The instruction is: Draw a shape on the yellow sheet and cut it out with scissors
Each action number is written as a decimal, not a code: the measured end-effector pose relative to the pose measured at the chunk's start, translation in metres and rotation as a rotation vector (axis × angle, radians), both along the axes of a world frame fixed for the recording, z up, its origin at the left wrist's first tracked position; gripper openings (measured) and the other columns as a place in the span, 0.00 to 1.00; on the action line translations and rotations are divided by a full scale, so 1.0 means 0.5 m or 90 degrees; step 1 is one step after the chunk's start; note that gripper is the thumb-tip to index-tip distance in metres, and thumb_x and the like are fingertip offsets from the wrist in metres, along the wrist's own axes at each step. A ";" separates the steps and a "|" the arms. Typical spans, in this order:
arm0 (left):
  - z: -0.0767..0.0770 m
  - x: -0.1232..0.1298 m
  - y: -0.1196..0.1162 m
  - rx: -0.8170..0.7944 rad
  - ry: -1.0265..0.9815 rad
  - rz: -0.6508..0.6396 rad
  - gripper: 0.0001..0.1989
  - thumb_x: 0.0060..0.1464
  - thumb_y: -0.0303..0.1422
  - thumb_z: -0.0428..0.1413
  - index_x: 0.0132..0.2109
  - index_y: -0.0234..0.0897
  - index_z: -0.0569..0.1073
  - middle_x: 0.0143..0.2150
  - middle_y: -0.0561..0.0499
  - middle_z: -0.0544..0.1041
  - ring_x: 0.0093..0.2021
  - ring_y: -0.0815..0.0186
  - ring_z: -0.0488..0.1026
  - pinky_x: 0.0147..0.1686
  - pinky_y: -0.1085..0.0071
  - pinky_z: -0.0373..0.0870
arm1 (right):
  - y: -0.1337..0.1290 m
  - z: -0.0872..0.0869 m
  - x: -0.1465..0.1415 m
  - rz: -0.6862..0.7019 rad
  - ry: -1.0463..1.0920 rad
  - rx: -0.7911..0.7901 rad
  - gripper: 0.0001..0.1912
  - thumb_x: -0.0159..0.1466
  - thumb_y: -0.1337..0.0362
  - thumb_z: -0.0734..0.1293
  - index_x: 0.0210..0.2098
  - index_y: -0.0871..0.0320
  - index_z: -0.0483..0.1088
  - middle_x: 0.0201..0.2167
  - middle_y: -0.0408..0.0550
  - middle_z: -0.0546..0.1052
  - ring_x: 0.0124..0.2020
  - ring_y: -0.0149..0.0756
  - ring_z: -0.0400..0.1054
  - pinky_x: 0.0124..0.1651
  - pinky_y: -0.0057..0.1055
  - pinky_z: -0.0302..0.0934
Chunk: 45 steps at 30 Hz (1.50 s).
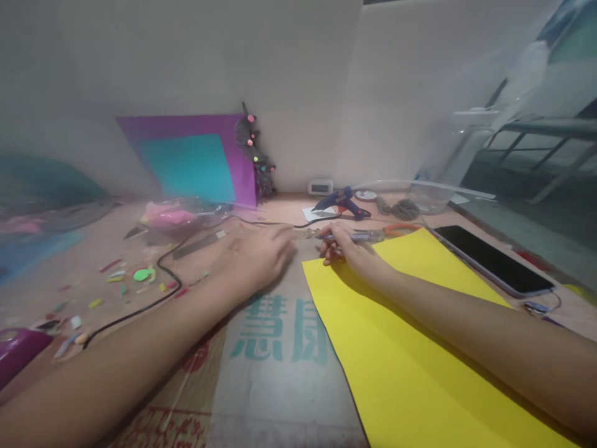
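Observation:
My right hand (347, 247) is closed around a slim pen (366, 237), held low over the top left corner of a yellow sheet (396, 354). The pen's back end points to the right. To its left, my left hand (261, 256) hovers or rests palm down on the work surface, with nothing visible in it. Motion smears its fingers, so their grip does not show. Beneath both forearms lies a printed cardboard mat (284, 386) with green characters. Orange scissors handles (401, 228) show just behind the sheet.
A blue glue gun (342, 202) lies at the back, its black cord (161, 261) curving left. A phone (494, 258) sits at right. Colourful scraps (142, 274) litter the left side. A purple and teal board (186, 162) leans on the wall near a water jug (441, 162).

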<state>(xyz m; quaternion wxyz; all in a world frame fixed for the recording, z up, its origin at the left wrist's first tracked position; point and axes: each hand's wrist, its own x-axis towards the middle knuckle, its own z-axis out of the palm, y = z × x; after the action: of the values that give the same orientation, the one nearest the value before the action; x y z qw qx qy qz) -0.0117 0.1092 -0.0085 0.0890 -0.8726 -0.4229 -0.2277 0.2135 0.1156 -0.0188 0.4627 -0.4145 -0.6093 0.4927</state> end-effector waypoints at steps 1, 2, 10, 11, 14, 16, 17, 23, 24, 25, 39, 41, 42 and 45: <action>0.002 0.013 -0.021 -0.030 -0.012 -0.096 0.18 0.68 0.34 0.45 0.56 0.37 0.75 0.60 0.42 0.74 0.61 0.56 0.69 0.62 0.56 0.65 | 0.000 0.001 0.000 -0.003 0.011 -0.007 0.21 0.66 0.44 0.60 0.41 0.55 0.67 0.28 0.42 0.71 0.26 0.30 0.68 0.34 0.31 0.69; 0.002 0.024 -0.040 -0.081 -0.006 -0.203 0.18 0.69 0.35 0.44 0.57 0.38 0.75 0.61 0.44 0.74 0.62 0.59 0.69 0.63 0.59 0.66 | 0.000 0.001 0.000 -0.006 0.025 -0.018 0.21 0.66 0.44 0.60 0.41 0.55 0.67 0.28 0.42 0.71 0.26 0.30 0.67 0.33 0.30 0.68; -0.016 0.021 -0.035 -0.219 0.075 -0.022 0.36 0.66 0.50 0.46 0.70 0.27 0.59 0.71 0.31 0.56 0.72 0.45 0.52 0.69 0.44 0.52 | 0.007 0.001 0.000 -0.034 0.054 -0.027 0.24 0.64 0.41 0.62 0.41 0.56 0.67 0.29 0.43 0.72 0.28 0.32 0.68 0.38 0.33 0.66; -0.013 0.020 -0.033 -0.185 0.057 0.004 0.35 0.66 0.49 0.46 0.69 0.26 0.59 0.71 0.30 0.55 0.72 0.44 0.51 0.69 0.43 0.51 | 0.006 0.001 0.000 -0.034 0.054 -0.020 0.24 0.64 0.40 0.62 0.41 0.56 0.67 0.29 0.43 0.72 0.28 0.32 0.68 0.39 0.33 0.66; -0.005 0.027 -0.041 -0.137 0.047 -0.124 0.32 0.67 0.45 0.46 0.71 0.33 0.56 0.74 0.37 0.50 0.74 0.50 0.45 0.70 0.47 0.49 | 0.006 0.000 0.000 -0.021 0.061 -0.010 0.24 0.64 0.41 0.61 0.41 0.56 0.67 0.31 0.44 0.72 0.31 0.33 0.69 0.40 0.34 0.66; -0.009 0.033 -0.045 -0.190 0.083 -0.208 0.33 0.67 0.47 0.45 0.72 0.35 0.54 0.74 0.39 0.49 0.74 0.53 0.46 0.70 0.51 0.51 | 0.006 -0.001 0.001 -0.030 0.064 -0.012 0.24 0.64 0.41 0.61 0.42 0.55 0.67 0.32 0.45 0.73 0.32 0.34 0.69 0.41 0.35 0.66; -0.014 0.034 -0.042 -0.219 0.097 -0.203 0.35 0.66 0.49 0.46 0.72 0.34 0.54 0.74 0.39 0.51 0.74 0.52 0.48 0.70 0.51 0.52 | 0.006 0.000 0.002 -0.039 0.065 -0.012 0.24 0.64 0.41 0.62 0.42 0.55 0.67 0.31 0.45 0.73 0.31 0.34 0.69 0.41 0.35 0.66; -0.032 0.010 -0.004 -0.088 0.012 0.093 0.27 0.67 0.37 0.44 0.66 0.23 0.63 0.71 0.29 0.57 0.71 0.46 0.55 0.68 0.46 0.53 | 0.002 0.007 0.002 -0.063 0.072 -0.002 0.23 0.63 0.41 0.63 0.40 0.55 0.67 0.29 0.43 0.71 0.28 0.33 0.68 0.38 0.34 0.65; -0.029 0.008 -0.007 -0.066 0.004 0.054 0.27 0.67 0.36 0.44 0.67 0.25 0.61 0.72 0.31 0.56 0.72 0.48 0.53 0.68 0.48 0.53 | 0.001 0.007 0.003 -0.067 0.071 0.000 0.23 0.63 0.41 0.63 0.40 0.55 0.67 0.29 0.43 0.72 0.28 0.33 0.68 0.39 0.34 0.66; -0.025 0.009 -0.012 -0.066 0.007 -0.016 0.27 0.68 0.37 0.45 0.69 0.29 0.60 0.72 0.34 0.55 0.72 0.51 0.53 0.69 0.50 0.53 | 0.001 0.007 0.003 -0.071 0.069 0.001 0.23 0.63 0.40 0.62 0.41 0.55 0.67 0.29 0.43 0.72 0.28 0.33 0.68 0.39 0.35 0.66; -0.017 0.005 -0.010 -0.016 -0.013 -0.094 0.20 0.68 0.34 0.45 0.63 0.35 0.69 0.66 0.38 0.68 0.66 0.55 0.65 0.66 0.51 0.61 | 0.005 0.004 0.001 -0.074 0.063 0.012 0.26 0.61 0.38 0.63 0.40 0.55 0.68 0.29 0.43 0.72 0.28 0.33 0.67 0.37 0.34 0.64; -0.007 0.009 -0.027 -0.091 0.037 -0.248 0.22 0.69 0.37 0.45 0.65 0.37 0.67 0.69 0.41 0.65 0.69 0.57 0.61 0.67 0.56 0.59 | 0.004 0.004 0.005 -0.090 0.056 0.020 0.25 0.61 0.38 0.63 0.40 0.54 0.68 0.29 0.43 0.72 0.28 0.34 0.68 0.38 0.35 0.65; -0.006 0.013 -0.033 -0.141 0.066 -0.293 0.23 0.69 0.38 0.46 0.66 0.37 0.66 0.69 0.42 0.64 0.70 0.58 0.60 0.68 0.58 0.58 | 0.005 0.004 0.007 -0.096 0.049 0.027 0.25 0.62 0.39 0.62 0.40 0.54 0.68 0.30 0.43 0.72 0.29 0.34 0.69 0.38 0.36 0.66; -0.009 0.021 -0.035 -0.242 0.095 -0.251 0.27 0.69 0.39 0.46 0.69 0.33 0.61 0.71 0.40 0.59 0.71 0.57 0.57 0.69 0.59 0.55 | 0.005 0.003 0.010 -0.101 0.019 0.049 0.23 0.64 0.40 0.60 0.41 0.54 0.68 0.30 0.44 0.72 0.31 0.35 0.70 0.41 0.37 0.66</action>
<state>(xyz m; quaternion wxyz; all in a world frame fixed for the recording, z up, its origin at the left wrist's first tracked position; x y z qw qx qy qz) -0.0014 0.0916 -0.0131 -0.0914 -0.9535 -0.2722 -0.0921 0.2186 0.1182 -0.0175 0.5251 -0.4360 -0.5859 0.4370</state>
